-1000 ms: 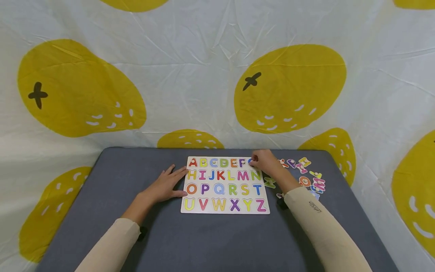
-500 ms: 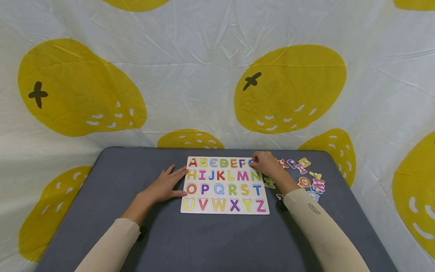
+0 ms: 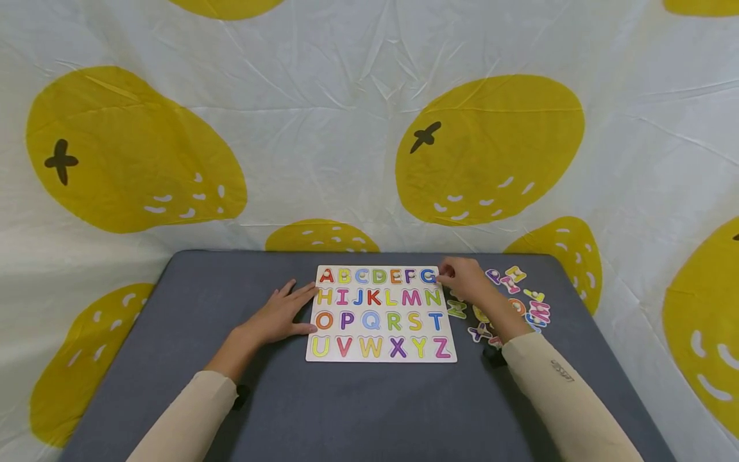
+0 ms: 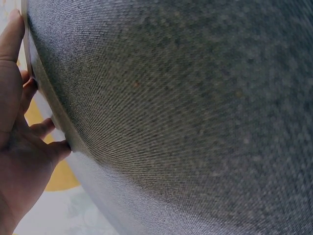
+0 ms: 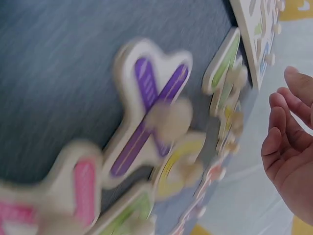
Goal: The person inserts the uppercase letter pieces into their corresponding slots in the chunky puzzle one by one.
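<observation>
A white alphabet puzzle board (image 3: pixel 358 310) lies at the middle of the table. Knobs show on the letters of its top row, including the blue G (image 3: pixel 428 276) at the right end. My left hand (image 3: pixel 283 314) touches the board's left edge, thumb and fingers spread; in the left wrist view its fingertips reach along that edge. Just right of the G is my right hand (image 3: pixel 464 279), nothing in its fingers. The right wrist view shows those fingers (image 5: pixel 281 142) loosely bent, beyond the loose letter pieces. A purple X piece (image 5: pixel 151 117) with a wooden knob is nearest that camera.
Loose letter pieces lie right of the board, among them a green one (image 3: pixel 457 309), an orange O (image 3: pixel 516 307) and a pink one (image 3: pixel 539 312). The right forearm hides part of the pile. Behind the grey table (image 3: pixel 369 417) hangs a white curtain (image 3: pixel 323 128) with yellow fruit prints.
My right hand has let go of the blue G piece and moved right, so the G now shows whole in the top row. The left hand keeps its place on the board.
</observation>
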`<state>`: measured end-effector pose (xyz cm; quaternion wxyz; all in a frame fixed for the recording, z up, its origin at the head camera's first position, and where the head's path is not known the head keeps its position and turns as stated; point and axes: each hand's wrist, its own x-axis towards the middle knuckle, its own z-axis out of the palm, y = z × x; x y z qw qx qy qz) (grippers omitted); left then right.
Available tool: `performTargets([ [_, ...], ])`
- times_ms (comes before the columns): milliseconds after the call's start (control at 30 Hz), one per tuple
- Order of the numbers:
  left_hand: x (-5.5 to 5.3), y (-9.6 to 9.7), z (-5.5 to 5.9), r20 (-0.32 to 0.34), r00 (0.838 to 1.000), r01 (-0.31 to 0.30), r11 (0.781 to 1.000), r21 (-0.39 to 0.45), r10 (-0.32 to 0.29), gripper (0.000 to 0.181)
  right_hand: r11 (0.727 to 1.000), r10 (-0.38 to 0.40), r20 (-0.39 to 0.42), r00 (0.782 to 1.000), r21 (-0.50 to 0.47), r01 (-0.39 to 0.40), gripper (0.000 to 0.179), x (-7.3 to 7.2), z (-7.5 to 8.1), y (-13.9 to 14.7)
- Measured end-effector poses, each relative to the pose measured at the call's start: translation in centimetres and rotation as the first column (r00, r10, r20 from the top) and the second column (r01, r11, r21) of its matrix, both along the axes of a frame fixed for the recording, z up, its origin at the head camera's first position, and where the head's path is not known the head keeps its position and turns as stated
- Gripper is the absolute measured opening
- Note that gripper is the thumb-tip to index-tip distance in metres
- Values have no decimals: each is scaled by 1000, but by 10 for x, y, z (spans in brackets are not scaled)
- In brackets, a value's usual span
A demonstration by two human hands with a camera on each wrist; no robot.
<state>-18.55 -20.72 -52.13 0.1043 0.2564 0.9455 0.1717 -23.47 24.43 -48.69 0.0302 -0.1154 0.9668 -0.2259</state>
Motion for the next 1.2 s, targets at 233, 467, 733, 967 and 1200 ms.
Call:
performTargets([
  [233, 0, -2, 0, -2, 1000, -4, 1000, -7, 4, 92, 1000, -3, -47, 999, -12, 2, 16, 6, 0, 35],
  [467, 1, -2, 1, 6, 1000, -5, 1000, -7, 5, 92, 999, -50, -60, 997, 18, 51, 23, 9, -2, 79],
  [733, 0, -1, 2, 9, 1000, -1, 1000, -7, 1, 92, 986, -162, -61, 985, 32, 164, 31, 14, -1, 122],
  [967, -2, 0, 0, 16, 1000, -2, 1000, -30, 2, 94, 963, -261, -48, 964, 55, 264, 34, 12, -4, 141],
  [1200, -2, 1, 1, 7, 1000, 12, 1000, -28, -11, 92, 951, -302, -6, 953, 68, 302, 32, 2, -14, 153],
])
